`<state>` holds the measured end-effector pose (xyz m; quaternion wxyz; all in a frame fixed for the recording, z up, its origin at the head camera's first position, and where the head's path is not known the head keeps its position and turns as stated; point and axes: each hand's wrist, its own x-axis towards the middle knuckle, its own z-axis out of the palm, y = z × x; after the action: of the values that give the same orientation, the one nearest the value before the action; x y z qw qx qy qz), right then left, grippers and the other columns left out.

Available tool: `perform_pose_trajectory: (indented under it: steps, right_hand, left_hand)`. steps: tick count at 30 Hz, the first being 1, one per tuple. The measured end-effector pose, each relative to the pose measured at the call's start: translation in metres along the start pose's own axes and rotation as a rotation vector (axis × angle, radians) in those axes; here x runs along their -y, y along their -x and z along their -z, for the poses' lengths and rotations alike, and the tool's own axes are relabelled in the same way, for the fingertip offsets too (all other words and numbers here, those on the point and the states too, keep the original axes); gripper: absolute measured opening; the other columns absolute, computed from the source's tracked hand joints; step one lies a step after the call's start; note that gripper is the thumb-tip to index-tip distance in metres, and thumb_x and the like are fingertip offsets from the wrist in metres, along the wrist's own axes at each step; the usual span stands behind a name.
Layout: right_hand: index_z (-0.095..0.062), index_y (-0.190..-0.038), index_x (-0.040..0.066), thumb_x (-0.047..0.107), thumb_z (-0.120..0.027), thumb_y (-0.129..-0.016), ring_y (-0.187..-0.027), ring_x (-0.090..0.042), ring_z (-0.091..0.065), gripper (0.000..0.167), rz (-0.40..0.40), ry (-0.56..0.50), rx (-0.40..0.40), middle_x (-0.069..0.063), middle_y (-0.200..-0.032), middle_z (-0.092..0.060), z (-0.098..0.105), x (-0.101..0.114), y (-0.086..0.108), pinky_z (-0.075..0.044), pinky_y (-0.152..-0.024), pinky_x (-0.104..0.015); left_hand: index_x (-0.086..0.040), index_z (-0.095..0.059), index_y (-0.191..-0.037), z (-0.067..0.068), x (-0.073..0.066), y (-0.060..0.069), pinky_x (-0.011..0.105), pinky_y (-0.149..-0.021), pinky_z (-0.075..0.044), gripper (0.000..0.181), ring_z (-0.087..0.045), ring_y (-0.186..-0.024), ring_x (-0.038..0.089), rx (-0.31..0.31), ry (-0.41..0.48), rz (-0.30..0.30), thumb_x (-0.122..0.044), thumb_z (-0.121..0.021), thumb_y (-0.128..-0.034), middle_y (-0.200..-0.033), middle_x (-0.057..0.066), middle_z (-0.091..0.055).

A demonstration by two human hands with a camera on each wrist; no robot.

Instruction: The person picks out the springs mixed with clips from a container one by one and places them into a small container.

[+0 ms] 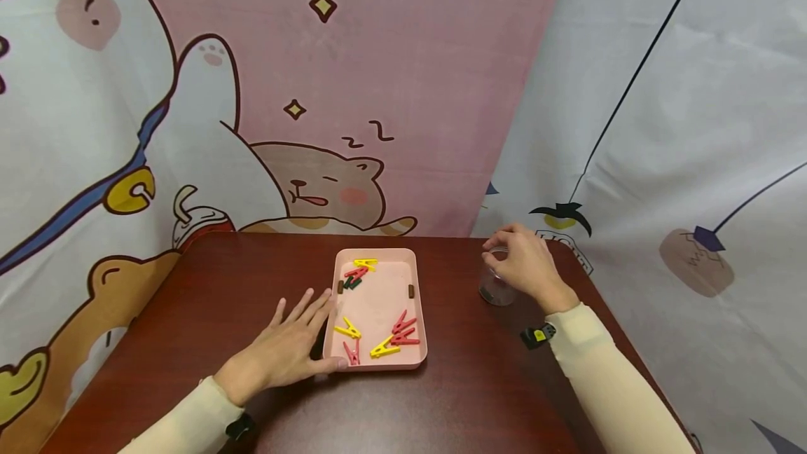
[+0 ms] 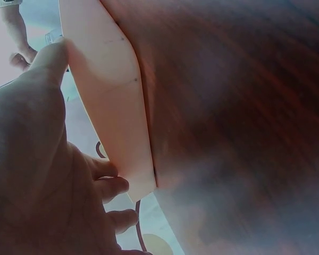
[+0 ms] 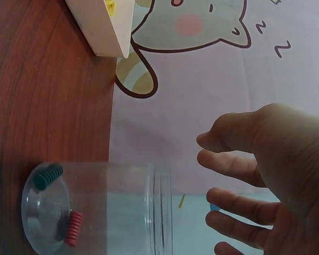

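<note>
A pink tray (image 1: 378, 310) holds several yellow and red clothespins (image 1: 401, 328) and small dark green pieces (image 1: 352, 283). My left hand (image 1: 286, 342) lies with spread fingers along the tray's left side, thumb at its near left corner, touching the rim. Over the mouth of a clear round jar (image 3: 127, 212) hovers my right hand (image 1: 526, 261), its fingers loosely bent and nothing visible between them. Inside the jar lie a green ribbed piece (image 3: 48, 176) and a red ribbed piece (image 3: 73, 228), both coil-like.
Both things stand on a dark reddish-brown table (image 1: 454, 398), the jar right of the tray near the far right edge. A cloth backdrop with cartoon animals (image 1: 340, 188) hangs behind the table. Two dark oblong spots (image 1: 411, 291) show at the tray's sides.
</note>
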<state>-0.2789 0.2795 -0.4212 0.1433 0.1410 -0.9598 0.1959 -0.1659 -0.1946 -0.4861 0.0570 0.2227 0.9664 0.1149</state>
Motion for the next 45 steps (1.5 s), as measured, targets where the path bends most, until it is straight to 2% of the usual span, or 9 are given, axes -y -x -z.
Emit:
perform_pose_trajectory:
  steps: [6, 12, 15, 19, 25, 32, 45]
  right_hand:
    - [-0.09, -0.111, 0.015, 0.028, -0.086, -0.103, -0.127, -0.045, -0.07, 0.015, 0.029, 0.01, 0.01, -0.019, -0.142, -0.074, -0.003, 0.009, -0.001, -0.055, -0.103, -0.069]
    - [-0.09, -0.113, 0.016, 0.028, -0.087, -0.103, -0.123, -0.041, -0.069, 0.016, 0.039, 0.015, 0.02, -0.016, -0.142, -0.074, -0.006, 0.017, -0.002, -0.055, -0.101, -0.064]
    - [-0.09, -0.115, 0.015, 0.028, -0.087, -0.103, -0.123, -0.042, -0.069, 0.018, 0.05, 0.018, 0.02, -0.016, -0.142, -0.074, -0.008, 0.021, -0.004, -0.054, -0.104, -0.065]
    - [-0.09, -0.117, 0.016, 0.03, -0.087, -0.102, -0.134, -0.045, -0.069, 0.021, 0.055, 0.027, 0.034, -0.016, -0.144, -0.074, -0.012, 0.027, -0.006, -0.052, -0.111, -0.069]
    - [-0.089, -0.119, 0.018, 0.032, -0.088, -0.102, -0.14, -0.042, -0.068, 0.022, 0.06, 0.038, 0.049, -0.013, -0.147, -0.074, -0.02, 0.037, -0.008, -0.052, -0.116, -0.067]
    - [-0.089, -0.12, 0.015, 0.028, -0.09, -0.101, -0.14, -0.043, -0.068, 0.023, 0.11, 0.025, 0.052, -0.015, -0.145, -0.074, -0.025, 0.048, -0.009, -0.054, -0.114, -0.069]
    - [-0.09, -0.117, 0.018, 0.032, -0.091, -0.099, -0.133, -0.04, -0.071, 0.023, 0.169, 0.038, 0.084, -0.012, -0.14, -0.076, -0.042, 0.064, -0.016, -0.056, -0.109, -0.065]
  left_hand:
    - [-0.009, -0.031, -0.185, 0.002, 0.0, 0.0, 0.088, -0.137, -0.019, 0.122, -0.024, -0.181, 0.049, 0.002, 0.004, -0.002, -0.087, -0.069, -0.0998, -0.195, 0.014, -0.027]
    - [-0.009, -0.033, -0.184, 0.002, -0.001, 0.0, 0.088, -0.137, -0.019, 0.122, -0.025, -0.181, 0.05, 0.003, 0.0, -0.004, -0.089, -0.068, -0.0991, -0.195, 0.014, -0.027]
    - [-0.009, -0.033, -0.184, 0.001, -0.001, 0.0, 0.089, -0.137, -0.02, 0.122, -0.025, -0.181, 0.05, 0.001, 0.0, -0.007, -0.088, -0.069, -0.0992, -0.195, 0.014, -0.028]
    - [-0.008, -0.033, -0.184, 0.001, -0.001, 0.0, 0.089, -0.136, -0.021, 0.121, -0.026, -0.181, 0.05, 0.0, -0.001, -0.01, -0.087, -0.069, -0.0995, -0.195, 0.014, -0.028]
    - [-0.008, -0.032, -0.185, 0.002, -0.002, 0.001, 0.09, -0.136, -0.02, 0.121, -0.025, -0.181, 0.05, 0.004, 0.005, -0.007, -0.086, -0.07, -0.0997, -0.195, 0.013, -0.027]
    - [-0.008, -0.034, -0.184, 0.002, -0.002, 0.0, 0.089, -0.136, -0.021, 0.121, -0.026, -0.18, 0.051, 0.001, 0.003, -0.012, -0.087, -0.07, -0.0993, -0.195, 0.015, -0.028]
    - [-0.007, -0.034, -0.184, 0.003, -0.002, 0.0, 0.089, -0.136, -0.02, 0.122, -0.025, -0.18, 0.051, 0.009, 0.008, -0.012, -0.086, -0.072, -0.0992, -0.195, 0.016, -0.027]
